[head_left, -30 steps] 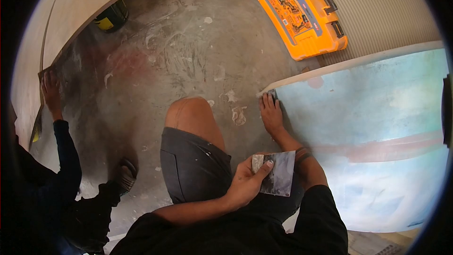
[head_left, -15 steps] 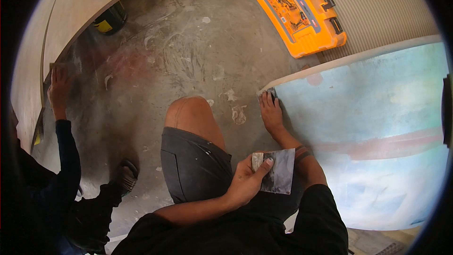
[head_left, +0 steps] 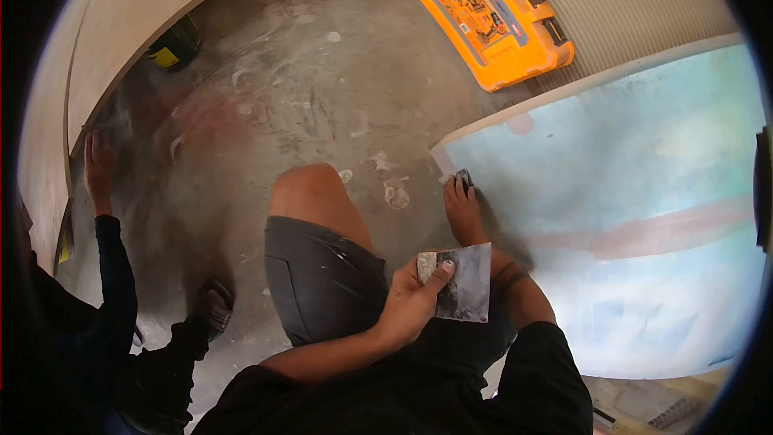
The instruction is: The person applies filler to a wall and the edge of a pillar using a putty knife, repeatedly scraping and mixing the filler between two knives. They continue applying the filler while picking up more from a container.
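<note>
My left hand (head_left: 411, 298) grips a flat, grey-smeared square scraper plate (head_left: 471, 286) with a pale handle strip, the thumb pressed on its face. It is held in front of my lap, overlapping my right forearm. My right hand (head_left: 461, 213) reaches to the near left edge of a painted panel (head_left: 628, 169), blue and green with a pinkish band. Bent fingers hold a small dark flat pad (head_left: 463, 179) against the panel's surface just below its corner; most of the pad is hidden under them.
An orange tool case (head_left: 491, 24) lies beyond the panel, beside a ribbed sheet (head_left: 636, 0). At left, another person's hand (head_left: 98, 169) touches a curved wooden board (head_left: 153, 16). A dark bucket (head_left: 173, 44) stands below that board on the stained concrete floor (head_left: 322, 97).
My right hand has slid from the panel's corner down along its left edge, towards me. My left hand still holds the scraper plate; the whole view has shifted slightly.
</note>
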